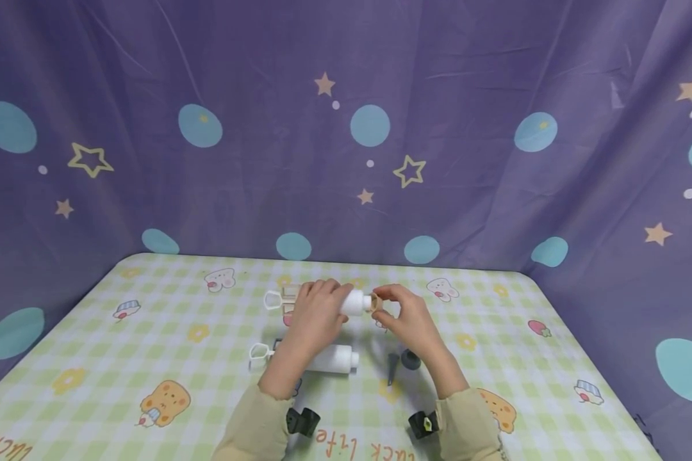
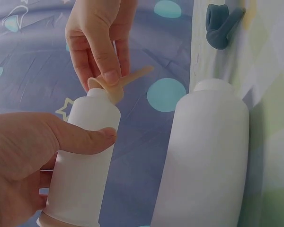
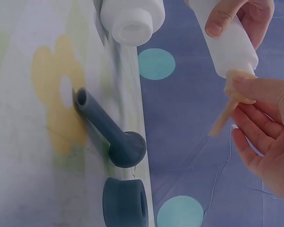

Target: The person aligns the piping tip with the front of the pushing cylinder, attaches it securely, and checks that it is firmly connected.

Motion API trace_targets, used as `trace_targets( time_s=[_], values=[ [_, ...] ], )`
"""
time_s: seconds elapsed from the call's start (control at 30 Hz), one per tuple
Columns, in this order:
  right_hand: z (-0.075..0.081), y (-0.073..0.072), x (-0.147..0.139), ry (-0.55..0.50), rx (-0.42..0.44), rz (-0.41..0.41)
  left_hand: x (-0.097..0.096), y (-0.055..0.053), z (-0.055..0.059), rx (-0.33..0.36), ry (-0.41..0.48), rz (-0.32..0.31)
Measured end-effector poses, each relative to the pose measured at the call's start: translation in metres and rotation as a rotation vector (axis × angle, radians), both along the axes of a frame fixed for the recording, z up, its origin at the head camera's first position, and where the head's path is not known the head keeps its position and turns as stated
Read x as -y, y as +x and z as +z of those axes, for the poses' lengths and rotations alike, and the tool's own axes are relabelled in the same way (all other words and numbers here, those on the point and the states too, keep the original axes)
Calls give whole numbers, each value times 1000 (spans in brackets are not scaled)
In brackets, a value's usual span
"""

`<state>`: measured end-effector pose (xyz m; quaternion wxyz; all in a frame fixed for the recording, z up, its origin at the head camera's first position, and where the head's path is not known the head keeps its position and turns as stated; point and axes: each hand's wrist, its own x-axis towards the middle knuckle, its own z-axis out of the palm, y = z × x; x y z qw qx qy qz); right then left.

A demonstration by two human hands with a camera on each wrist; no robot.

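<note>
My left hand (image 1: 317,314) grips a white syringe-like tube (image 1: 354,303) round its barrel, lying level above the cloth with its plunger handle (image 1: 273,299) to the left. At the tube's narrow mouth, my right hand (image 1: 409,317) pinches a beige nozzle (image 3: 222,113) between thumb and fingers. The nozzle's ring sits right at the mouth and its thin spout juts off to the side, as the left wrist view shows. A second white tube (image 1: 333,358) lies nearer me, partly behind the left forearm. Beside it are a dark blue-grey nozzle (image 3: 104,120) and a dark ring cap (image 3: 123,203).
A green checked cloth (image 1: 207,371) with printed cartoons covers the table. Behind the table hangs a purple curtain (image 1: 254,173) with stars and blue dots. Each wrist carries a small black camera, on the left (image 1: 302,421) and the right (image 1: 423,424).
</note>
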<state>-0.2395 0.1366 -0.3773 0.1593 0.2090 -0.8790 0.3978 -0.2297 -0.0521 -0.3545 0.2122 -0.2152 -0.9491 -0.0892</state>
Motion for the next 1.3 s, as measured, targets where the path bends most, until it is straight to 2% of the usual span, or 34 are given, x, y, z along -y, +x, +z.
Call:
trace_targets(
  time_s=[0.7,0.87,1.3],
  values=[
    [2,3,3,4,-84,42,-5,7,5,-25,-32,6],
    [3,3,3,24,-107,49,-4,7,6,-9,-34,4],
    [3,2,2,4,-80,78,-3,7,6,5,-31,-14]
  ],
)
